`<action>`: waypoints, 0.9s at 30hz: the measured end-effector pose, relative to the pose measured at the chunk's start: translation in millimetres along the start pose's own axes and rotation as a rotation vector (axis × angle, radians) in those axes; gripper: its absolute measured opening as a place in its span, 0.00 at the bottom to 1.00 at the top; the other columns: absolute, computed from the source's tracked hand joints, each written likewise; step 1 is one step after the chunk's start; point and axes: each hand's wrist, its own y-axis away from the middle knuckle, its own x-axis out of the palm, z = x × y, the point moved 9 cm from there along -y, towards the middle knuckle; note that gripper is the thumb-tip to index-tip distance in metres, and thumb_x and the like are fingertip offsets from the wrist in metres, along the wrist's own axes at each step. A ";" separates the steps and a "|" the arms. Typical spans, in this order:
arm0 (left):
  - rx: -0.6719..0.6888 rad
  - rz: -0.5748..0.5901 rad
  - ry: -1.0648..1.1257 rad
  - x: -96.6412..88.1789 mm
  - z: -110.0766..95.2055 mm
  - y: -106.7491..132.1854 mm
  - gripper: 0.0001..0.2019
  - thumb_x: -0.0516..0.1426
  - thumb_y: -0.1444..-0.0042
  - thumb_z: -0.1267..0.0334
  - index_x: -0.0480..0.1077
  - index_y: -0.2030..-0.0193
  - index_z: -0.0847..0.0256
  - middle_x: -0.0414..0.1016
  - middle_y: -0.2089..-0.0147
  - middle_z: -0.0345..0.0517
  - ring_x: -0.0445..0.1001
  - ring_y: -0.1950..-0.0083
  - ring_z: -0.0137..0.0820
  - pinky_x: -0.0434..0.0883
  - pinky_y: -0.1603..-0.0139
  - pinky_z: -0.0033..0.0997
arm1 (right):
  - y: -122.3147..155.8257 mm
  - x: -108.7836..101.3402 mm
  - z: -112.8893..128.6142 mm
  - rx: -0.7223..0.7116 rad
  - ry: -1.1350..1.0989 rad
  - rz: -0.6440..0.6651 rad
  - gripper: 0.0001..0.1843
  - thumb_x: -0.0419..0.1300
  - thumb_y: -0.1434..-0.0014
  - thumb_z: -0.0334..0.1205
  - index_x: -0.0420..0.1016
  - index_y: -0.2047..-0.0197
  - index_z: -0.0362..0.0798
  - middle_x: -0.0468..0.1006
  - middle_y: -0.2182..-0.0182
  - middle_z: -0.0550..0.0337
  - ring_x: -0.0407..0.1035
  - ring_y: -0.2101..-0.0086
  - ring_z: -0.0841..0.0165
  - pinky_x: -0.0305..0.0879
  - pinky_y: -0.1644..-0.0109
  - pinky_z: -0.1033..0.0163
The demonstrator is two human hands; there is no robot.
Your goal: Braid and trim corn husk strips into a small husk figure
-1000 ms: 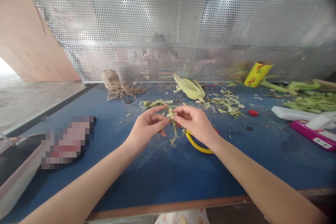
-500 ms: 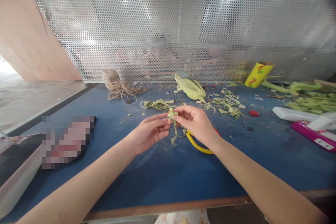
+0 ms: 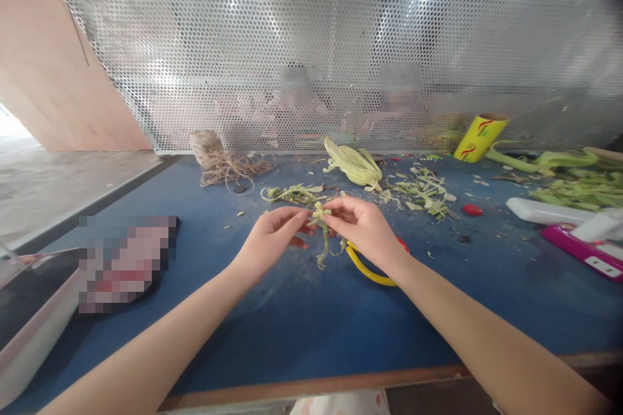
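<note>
From where I stand, the right hand [image 3: 359,223]'s grip pinches the knotted husk piece [image 3: 320,215] at its palm's nine o'clock, above the tabletop [image 3: 292,337], strands [image 3: 322,251] hanging toward six; the left hand [image 3: 272,232] sits just beside, grasping or not, I can't tell.

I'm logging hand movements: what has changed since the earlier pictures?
Since half a second ago, the left hand has rolled, its thumb tip moving up; grip unclear. The right hand still pinches the small pale-green plant-strip piece; the curved yellow handle stayed put.
</note>
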 end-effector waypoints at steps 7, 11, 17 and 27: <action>0.089 -0.025 -0.203 -0.3 -9.9 3.3 0.07 0.60 0.54 0.62 0.72 0.75 0.64 0.75 0.76 0.41 0.69 0.78 0.24 0.69 0.75 0.23 | 0.0 2.9 1.4 0.012 -0.032 0.024 0.08 0.60 0.51 0.38 0.71 0.65 0.47 0.76 0.71 0.59 0.71 0.70 0.70 0.69 0.66 0.63; 0.049 -0.087 -0.158 -8.8 -7.8 1.6 0.08 0.60 0.54 0.61 0.72 0.73 0.65 0.74 0.76 0.41 0.69 0.78 0.24 0.70 0.76 0.23 | -3.4 2.9 -10.3 0.077 -0.051 0.059 0.17 0.62 0.53 0.43 0.71 0.59 0.47 0.76 0.64 0.55 0.72 0.67 0.67 0.69 0.68 0.64; 0.025 -0.124 -0.089 -12.6 -5.4 0.2 0.10 0.61 0.56 0.59 0.72 0.74 0.66 0.73 0.77 0.41 0.69 0.77 0.24 0.70 0.75 0.23 | -5.4 -1.8 -6.9 0.010 0.121 0.046 0.06 0.59 0.50 0.40 0.71 0.72 0.46 0.76 0.74 0.59 0.72 0.72 0.69 0.68 0.67 0.64; 0.030 -0.109 -0.053 -9.1 -7.9 2.9 0.09 0.61 0.55 0.60 0.71 0.73 0.66 0.72 0.77 0.42 0.69 0.76 0.25 0.70 0.76 0.24 | 2.3 -2.9 14.3 -0.147 0.326 -0.019 0.06 0.58 0.48 0.40 0.73 0.71 0.47 0.76 0.74 0.60 0.69 0.73 0.70 0.64 0.67 0.64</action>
